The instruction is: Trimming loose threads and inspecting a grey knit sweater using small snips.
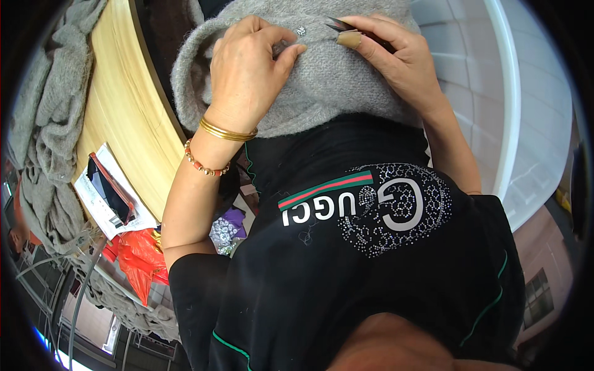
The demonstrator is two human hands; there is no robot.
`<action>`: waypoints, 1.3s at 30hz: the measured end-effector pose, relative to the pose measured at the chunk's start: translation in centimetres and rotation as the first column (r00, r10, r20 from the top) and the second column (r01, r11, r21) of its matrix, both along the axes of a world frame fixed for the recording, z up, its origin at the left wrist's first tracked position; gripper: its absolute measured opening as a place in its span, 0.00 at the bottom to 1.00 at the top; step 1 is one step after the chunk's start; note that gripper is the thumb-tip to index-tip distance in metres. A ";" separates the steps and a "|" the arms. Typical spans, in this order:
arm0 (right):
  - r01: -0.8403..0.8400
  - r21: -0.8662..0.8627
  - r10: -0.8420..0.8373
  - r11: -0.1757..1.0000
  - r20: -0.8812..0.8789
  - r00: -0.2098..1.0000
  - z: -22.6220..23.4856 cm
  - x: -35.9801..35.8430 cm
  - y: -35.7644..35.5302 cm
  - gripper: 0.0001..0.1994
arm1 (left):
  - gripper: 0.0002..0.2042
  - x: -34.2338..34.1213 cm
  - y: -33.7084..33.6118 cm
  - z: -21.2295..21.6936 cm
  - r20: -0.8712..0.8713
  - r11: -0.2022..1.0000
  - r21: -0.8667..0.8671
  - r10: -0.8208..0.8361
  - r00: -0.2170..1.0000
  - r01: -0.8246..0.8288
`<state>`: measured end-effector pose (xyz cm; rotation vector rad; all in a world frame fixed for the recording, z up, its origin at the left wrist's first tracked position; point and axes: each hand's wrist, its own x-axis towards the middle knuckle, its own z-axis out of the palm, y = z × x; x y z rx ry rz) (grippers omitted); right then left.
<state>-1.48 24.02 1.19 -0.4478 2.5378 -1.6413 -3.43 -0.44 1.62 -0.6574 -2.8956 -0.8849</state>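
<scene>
One wide, pale plastic tub with a thick rounded rim (515, 93) stands at my right, and a crumpled, glossy red plastic bag (141, 256) lies to my left, its contents hidden from me. My left hand (247, 68) is curled, thumb and forefinger nearly meeting; I cannot tell whether they pinch anything. My right hand (399, 59) is closed around a dark, pointed tool (335, 25). The fuzzy grey knitted piece (346, 80) lies beneath both hands, a small, silvery, sparkling ornament (301, 30) on it between them.
</scene>
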 end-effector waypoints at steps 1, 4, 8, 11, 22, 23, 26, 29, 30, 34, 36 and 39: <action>-0.005 0.001 0.005 1.000 -0.009 1.000 -0.1 0.1 -0.1 0.16 | 0.09 0.0 0.1 -0.3 -0.028 1.000 0.009 -0.001 1.000 0.001; -0.038 0.061 0.040 0.997 -0.042 0.998 -0.2 0.0 -0.1 0.16 | 0.08 -0.3 0.0 -0.1 -0.071 0.999 -0.023 -0.049 0.996 0.047; -0.069 0.151 0.082 0.986 -0.086 0.993 0.0 -0.3 -0.1 0.16 | 0.06 -0.4 -0.1 1.0 0.084 0.989 0.147 -0.021 0.996 0.009; -0.095 0.159 0.119 0.983 -0.148 0.982 0.2 -0.6 -0.1 0.16 | 0.04 -0.4 -0.9 1.4 0.071 0.963 0.269 -0.055 0.996 0.033; -0.051 0.130 0.132 0.990 -0.750 0.648 -0.7 -2.9 -0.9 0.11 | 0.06 0.0 -0.7 2.0 0.432 0.750 0.634 -0.139 0.891 -0.190; -0.046 0.127 0.126 0.991 -0.752 0.647 -0.8 -3.1 -0.9 0.11 | 0.06 0.0 -0.8 2.1 0.432 0.753 0.631 -0.142 0.891 -0.186; -0.019 0.207 0.176 0.978 -0.775 0.608 -0.3 -3.0 -1.1 0.11 | 0.05 0.0 -1.0 2.2 0.471 0.733 0.643 -0.149 0.870 -0.222; -0.138 0.266 0.158 0.954 -0.053 0.986 1.3 -2.8 -1.2 0.11 | 0.05 0.1 -0.8 2.2 0.465 0.725 0.655 -0.163 0.870 -0.214; -0.058 0.267 0.178 0.962 -0.454 0.873 0.0 -3.1 -1.3 0.11 | 0.05 0.0 -0.7 2.2 0.454 0.726 0.658 -0.168 0.875 -0.202; 0.023 0.265 0.194 0.964 -0.759 0.622 -0.6 -3.2 -1.5 0.10 | 0.06 -0.1 -0.9 1.9 0.453 0.717 0.668 -0.175 0.874 -0.202; 0.016 0.263 0.193 0.965 -0.748 0.636 -0.4 -3.1 -1.4 0.10 | 0.06 -0.2 -1.0 2.0 0.459 0.722 0.661 -0.174 0.871 -0.205; -0.003 0.252 0.197 0.968 -0.747 0.635 -0.6 -3.1 -1.2 0.10 | 0.06 -0.2 -1.1 2.0 0.464 0.724 0.658 -0.171 0.869 -0.209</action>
